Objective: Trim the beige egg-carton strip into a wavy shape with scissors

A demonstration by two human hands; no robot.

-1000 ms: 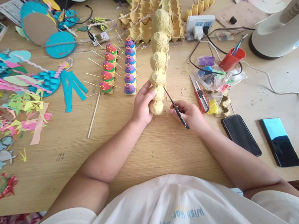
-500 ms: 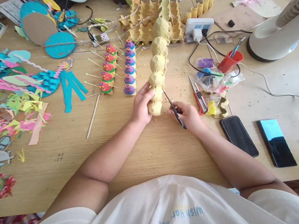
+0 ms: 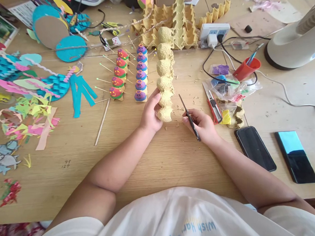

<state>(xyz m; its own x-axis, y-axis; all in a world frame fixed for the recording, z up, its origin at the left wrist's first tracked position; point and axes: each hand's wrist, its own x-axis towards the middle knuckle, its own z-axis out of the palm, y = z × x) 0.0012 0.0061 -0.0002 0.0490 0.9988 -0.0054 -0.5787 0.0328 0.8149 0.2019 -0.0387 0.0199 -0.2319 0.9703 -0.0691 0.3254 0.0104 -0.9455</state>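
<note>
My left hand (image 3: 152, 113) grips the near end of a strip of egg carton cups (image 3: 164, 67), pale yellow and bumpy, pointing away from me. To its right, my right hand (image 3: 202, 124) is closed on a dark craft knife or scissors (image 3: 190, 117); its thin blade points up and left, apart from the strip. Small yellowish scraps (image 3: 178, 113) lie on the table between my hands. Left of the strip stand a row of purple-and-blue painted cups (image 3: 140, 84) and a row of red-and-green painted cups (image 3: 117, 82), with pins stuck in them.
Behind the strip lies an egg tray (image 3: 157, 22). On the right are a red box cutter (image 3: 213, 105), a power strip (image 3: 215, 29), a red cup (image 3: 246, 69) and two phones (image 3: 255, 148). Paper scraps (image 3: 26, 120) and a thin stick (image 3: 102, 123) lie left.
The blade has drawn away from the strip, my right hand moving slightly right and down. The strip's far end has swung left. The view has shifted a little.
</note>
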